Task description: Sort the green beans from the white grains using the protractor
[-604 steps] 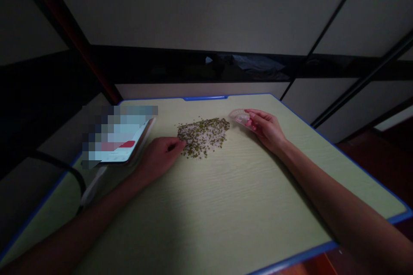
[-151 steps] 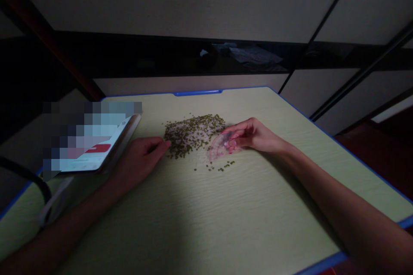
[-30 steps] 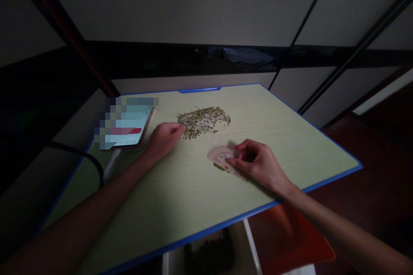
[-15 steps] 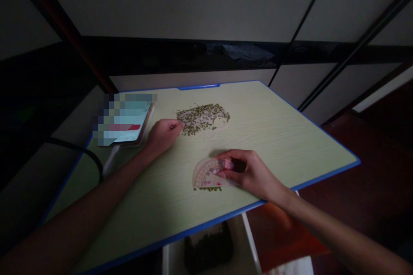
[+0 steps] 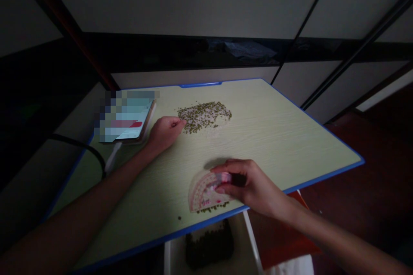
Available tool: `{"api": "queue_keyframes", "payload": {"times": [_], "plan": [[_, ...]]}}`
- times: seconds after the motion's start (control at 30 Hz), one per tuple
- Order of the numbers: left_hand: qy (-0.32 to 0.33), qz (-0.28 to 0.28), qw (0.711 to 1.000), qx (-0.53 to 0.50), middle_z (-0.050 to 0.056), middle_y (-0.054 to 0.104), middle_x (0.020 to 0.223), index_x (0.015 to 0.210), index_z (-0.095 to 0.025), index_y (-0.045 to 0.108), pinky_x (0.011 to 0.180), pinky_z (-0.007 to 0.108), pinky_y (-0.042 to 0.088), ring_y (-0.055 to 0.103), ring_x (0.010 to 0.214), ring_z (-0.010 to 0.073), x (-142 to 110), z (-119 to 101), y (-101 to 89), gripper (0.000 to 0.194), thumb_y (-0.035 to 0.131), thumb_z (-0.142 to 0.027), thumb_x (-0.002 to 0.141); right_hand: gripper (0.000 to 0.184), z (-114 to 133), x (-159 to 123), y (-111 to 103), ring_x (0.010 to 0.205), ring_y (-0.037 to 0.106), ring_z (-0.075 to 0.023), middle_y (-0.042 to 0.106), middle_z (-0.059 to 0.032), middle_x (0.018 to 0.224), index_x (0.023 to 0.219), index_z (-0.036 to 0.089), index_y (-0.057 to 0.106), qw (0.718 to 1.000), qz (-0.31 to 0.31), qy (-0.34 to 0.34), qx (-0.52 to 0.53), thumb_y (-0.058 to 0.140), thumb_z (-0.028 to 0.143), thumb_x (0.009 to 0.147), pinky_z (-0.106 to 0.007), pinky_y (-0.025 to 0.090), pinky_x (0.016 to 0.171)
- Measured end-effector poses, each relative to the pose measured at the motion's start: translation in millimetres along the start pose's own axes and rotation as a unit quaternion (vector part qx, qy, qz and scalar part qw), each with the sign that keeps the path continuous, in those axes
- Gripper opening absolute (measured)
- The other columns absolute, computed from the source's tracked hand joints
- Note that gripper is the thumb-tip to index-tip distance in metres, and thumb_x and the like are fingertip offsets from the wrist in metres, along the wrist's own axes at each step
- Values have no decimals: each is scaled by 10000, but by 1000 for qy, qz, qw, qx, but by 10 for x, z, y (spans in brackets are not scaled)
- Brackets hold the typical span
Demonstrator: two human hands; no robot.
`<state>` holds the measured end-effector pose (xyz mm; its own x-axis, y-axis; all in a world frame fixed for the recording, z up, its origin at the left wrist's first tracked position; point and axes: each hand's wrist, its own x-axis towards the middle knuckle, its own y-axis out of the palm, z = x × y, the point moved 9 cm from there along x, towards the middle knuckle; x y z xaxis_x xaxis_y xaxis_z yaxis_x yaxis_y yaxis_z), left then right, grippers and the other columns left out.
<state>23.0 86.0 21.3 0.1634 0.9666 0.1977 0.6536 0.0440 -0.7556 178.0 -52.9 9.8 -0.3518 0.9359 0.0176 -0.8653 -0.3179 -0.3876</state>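
My right hand [image 5: 254, 184] grips a clear, pink-tinted protractor [image 5: 206, 191] by its right part. Its straight edge faces me, with a short row of small green beans [image 5: 213, 208] along it, close to the table's front edge. One stray bean [image 5: 180, 218] lies to the left. My left hand [image 5: 166, 132] rests closed at the left end of a pile of green beans mixed with pale grains [image 5: 203, 116]. Thumb and forefinger are pressed together; whatever may be between them is hidden.
The light table [image 5: 274, 137] has a blue rim. A phone or tablet [image 5: 129, 116], partly blurred out, lies at the left with a cable [image 5: 112, 157]. Under the front edge sits a pale bin [image 5: 248, 240] holding a dark heap of beans [image 5: 209, 245]. Cabinet panels stand behind.
My right hand has drawn the protractor and the row of beans toward the front edge. A stray bean now shows to their left. My left hand has stayed by the pile.
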Motion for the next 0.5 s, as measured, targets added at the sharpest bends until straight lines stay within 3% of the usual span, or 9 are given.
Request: {"api": "queue_keyframes", "payload": {"times": [0.5], "plan": [[-6,0,1000,5,-48,283,405,443,-204,354,477,258,173,303,457,106,13,20,11,334,411,-380,721,253,-30,-95,31,620,543,-124,626,-18,712,924,175,701,999,-8,-3,-33,694,172,672,-244,437,558]]}}
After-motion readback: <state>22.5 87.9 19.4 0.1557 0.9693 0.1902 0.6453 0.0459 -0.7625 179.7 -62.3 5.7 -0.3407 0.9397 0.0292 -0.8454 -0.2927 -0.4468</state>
